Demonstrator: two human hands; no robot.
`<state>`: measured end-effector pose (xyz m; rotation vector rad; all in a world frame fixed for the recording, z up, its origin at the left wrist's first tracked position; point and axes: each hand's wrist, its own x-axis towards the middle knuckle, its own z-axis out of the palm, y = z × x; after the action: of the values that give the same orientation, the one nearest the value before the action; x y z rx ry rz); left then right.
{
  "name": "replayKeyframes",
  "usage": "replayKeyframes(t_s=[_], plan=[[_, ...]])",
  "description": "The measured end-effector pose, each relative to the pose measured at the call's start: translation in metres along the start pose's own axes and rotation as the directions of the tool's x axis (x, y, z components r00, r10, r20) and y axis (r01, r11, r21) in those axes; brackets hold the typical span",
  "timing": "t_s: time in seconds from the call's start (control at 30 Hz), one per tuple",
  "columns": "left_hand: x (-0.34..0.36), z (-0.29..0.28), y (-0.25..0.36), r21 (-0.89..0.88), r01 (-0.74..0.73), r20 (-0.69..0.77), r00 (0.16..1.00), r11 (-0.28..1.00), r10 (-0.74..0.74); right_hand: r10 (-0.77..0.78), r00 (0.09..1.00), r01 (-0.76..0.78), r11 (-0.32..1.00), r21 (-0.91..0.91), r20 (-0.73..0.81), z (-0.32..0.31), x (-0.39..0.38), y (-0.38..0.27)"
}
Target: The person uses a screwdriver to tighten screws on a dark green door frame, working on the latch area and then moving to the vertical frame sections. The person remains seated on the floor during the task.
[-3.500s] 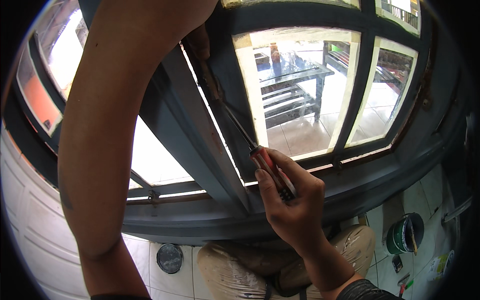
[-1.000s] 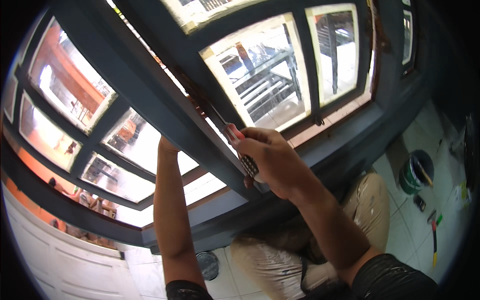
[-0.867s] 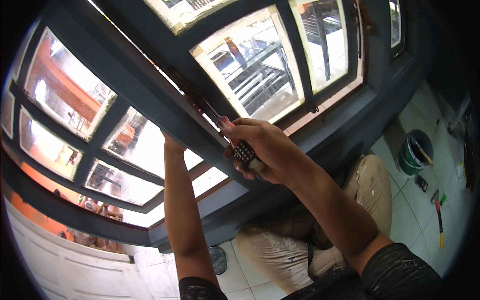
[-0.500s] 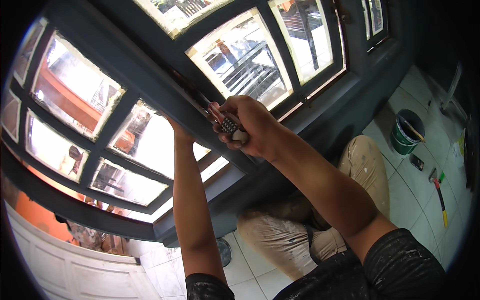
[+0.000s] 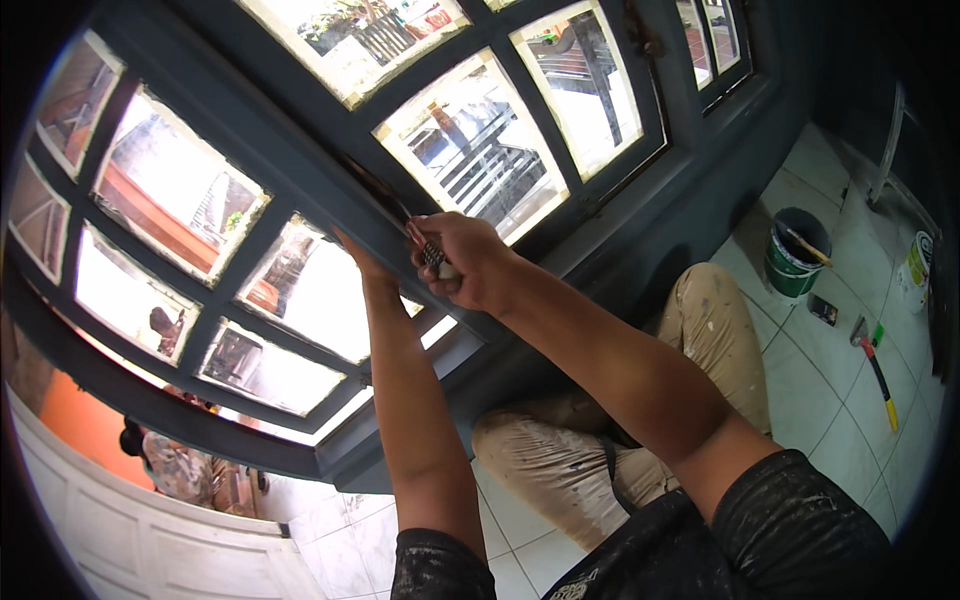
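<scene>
My right hand is closed round a screwdriver-like tool with a clear red and dotted black-and-white grip. Its thin dark end points up and left, at the gap beside the dark grey window frame. The exact spot where the tip touches cannot be made out. Just left of it, my left hand rests against the upright of the left window sash. That upright and the glare off the glass hide most of its fingers. Glass panes with ragged pale edges fill both sashes.
On the white tiled floor to the right stand a green bucket with a brush, a small dark box, a scraper with a red-yellow handle and a white-green container. A person in patterned clothing is at lower left.
The view has swung slightly, so the window sits further right and the floor items further left. My right hand, still on the tool, appears a little further left, closer to my left hand.
</scene>
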<state>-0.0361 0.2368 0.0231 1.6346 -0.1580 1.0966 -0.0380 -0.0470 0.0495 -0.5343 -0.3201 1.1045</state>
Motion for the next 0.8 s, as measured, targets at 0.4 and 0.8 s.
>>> replayKeyframes(t_s=[0.4,0.8], plan=[[-0.017,0.043,0.038,0.104,-0.169,-0.125,0.975,0.980,0.181,-0.320,0.944,0.095,0.504,-0.858,-0.083,0.003,-0.015,-0.010],[-0.014,0.042,0.034,-0.109,-0.067,-0.125,0.991,0.992,0.053,0.049,0.999,-0.048,0.997,-0.057,0.002,-0.002,-0.001,-0.023]])
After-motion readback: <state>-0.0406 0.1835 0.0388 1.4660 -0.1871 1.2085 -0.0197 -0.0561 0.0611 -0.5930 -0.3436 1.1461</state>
